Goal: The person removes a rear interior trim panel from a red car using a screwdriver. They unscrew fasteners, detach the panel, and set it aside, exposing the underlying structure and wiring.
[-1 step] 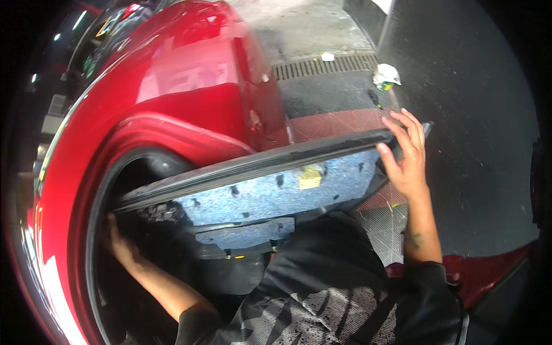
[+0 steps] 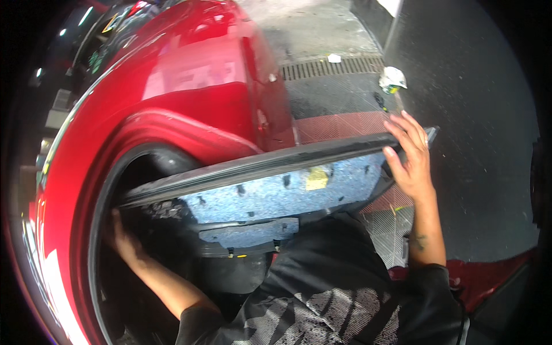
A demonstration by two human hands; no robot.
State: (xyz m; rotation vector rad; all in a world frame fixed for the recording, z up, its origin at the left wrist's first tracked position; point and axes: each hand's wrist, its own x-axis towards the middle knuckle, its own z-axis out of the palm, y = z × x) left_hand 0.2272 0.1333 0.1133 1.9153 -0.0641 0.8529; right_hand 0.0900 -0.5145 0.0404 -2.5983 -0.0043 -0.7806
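Note:
A long black car door panel [image 2: 276, 165] lies slanted in front of me. Its inner side faces me, lined with blue felt padding [image 2: 247, 200] and a small yellow patch [image 2: 316, 179]. My right hand [image 2: 415, 164] grips the panel's right end, thumb on the near side and fingers over the top edge. Down at the panel's left end, beside the dark car opening, is my left hand [image 2: 127, 244]. Its thumb points up at the panel's tip; its other fingers are lost in shadow and blur.
The red car body [image 2: 195, 63] curves along the left, with a black rubber seal [image 2: 95, 230] round the opening. Beyond the panel are red and grey floor tiles [image 2: 339, 126], a drain grate [image 2: 333, 68] and a crumpled white bag [image 2: 393, 78]. A dark wall [image 2: 471, 126] stands at right.
The whole view has shifted slightly, so the car, panel and hands sit a little further right in the picture. Both hands keep their places at the panel's ends.

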